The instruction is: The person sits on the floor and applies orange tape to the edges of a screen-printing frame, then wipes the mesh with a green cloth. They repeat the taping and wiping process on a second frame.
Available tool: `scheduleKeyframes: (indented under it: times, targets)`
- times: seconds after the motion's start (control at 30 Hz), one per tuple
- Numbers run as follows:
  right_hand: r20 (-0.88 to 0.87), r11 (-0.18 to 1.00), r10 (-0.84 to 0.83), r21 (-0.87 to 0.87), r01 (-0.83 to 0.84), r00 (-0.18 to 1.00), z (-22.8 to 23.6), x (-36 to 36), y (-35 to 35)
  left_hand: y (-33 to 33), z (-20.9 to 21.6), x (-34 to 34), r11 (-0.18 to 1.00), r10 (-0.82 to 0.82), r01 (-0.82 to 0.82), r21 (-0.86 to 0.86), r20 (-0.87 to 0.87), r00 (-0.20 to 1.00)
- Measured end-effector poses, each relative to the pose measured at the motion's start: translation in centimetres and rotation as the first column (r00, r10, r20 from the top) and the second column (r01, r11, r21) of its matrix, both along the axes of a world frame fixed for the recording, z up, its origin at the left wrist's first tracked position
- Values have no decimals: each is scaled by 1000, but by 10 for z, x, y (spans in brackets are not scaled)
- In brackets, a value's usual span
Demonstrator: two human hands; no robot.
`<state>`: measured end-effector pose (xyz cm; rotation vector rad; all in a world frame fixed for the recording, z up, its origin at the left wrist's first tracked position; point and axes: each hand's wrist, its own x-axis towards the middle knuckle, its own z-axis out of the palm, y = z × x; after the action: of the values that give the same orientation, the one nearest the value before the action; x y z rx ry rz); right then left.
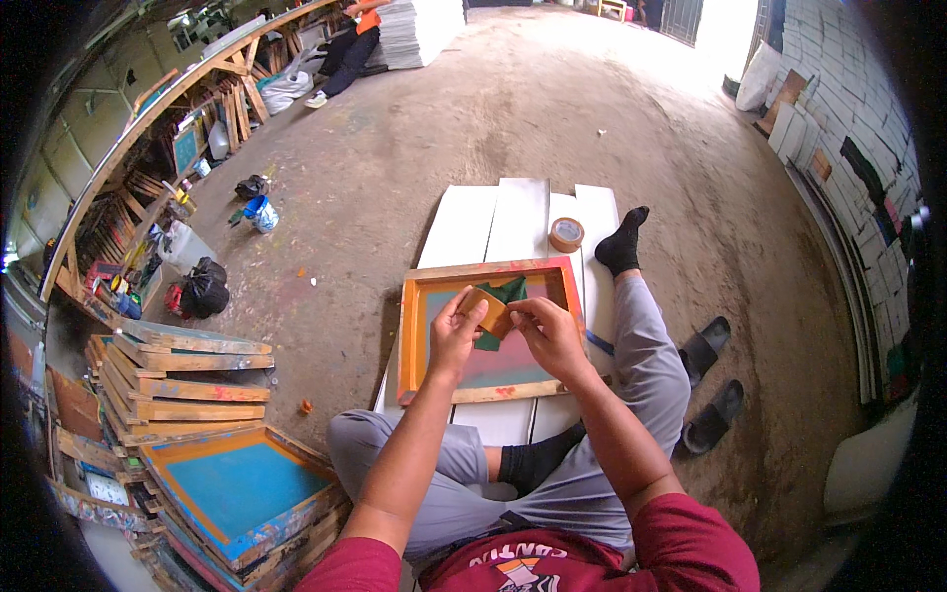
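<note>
Both hands are over a wooden screen-printing frame [406,335] with orange-brown inner edges and a pinkish-grey mesh. Between them is a short, flat orange-brown piece [492,316] that looks like packing tape. My left hand [457,333] grips its left end with thumb and fingers. My right hand [546,333] pinches its right side. Behind and below this piece, a dark green cloth [508,288] shows partly; whether a hand also holds it I cannot tell. Beyond the frame's far edge, a roll of brown tape [566,234] lies on white boards [464,225].
Stacked screen frames [202,385] stand at the left, a blue-mesh frame [242,483] on the nearer pile. A blue-and-white bucket [260,214] and black bag [205,288] sit farther left. Black sandals [712,419] lie right of my leg. A person [353,44] sits far off.
</note>
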<state>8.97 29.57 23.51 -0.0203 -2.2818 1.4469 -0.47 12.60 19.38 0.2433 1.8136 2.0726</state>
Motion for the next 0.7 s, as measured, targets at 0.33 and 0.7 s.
scheduleKeyframes:
  times: [0.33,0.7]
  targets:
    - [75,992,-12,-121,21,997,-7,-6,0,1,-5,-2,1000,-5,6,-26,10,1000]
    - [168,998,-2,-62,12,986,-11,-10,9,3,-12,-4,996,-52,54,-76,29,998]
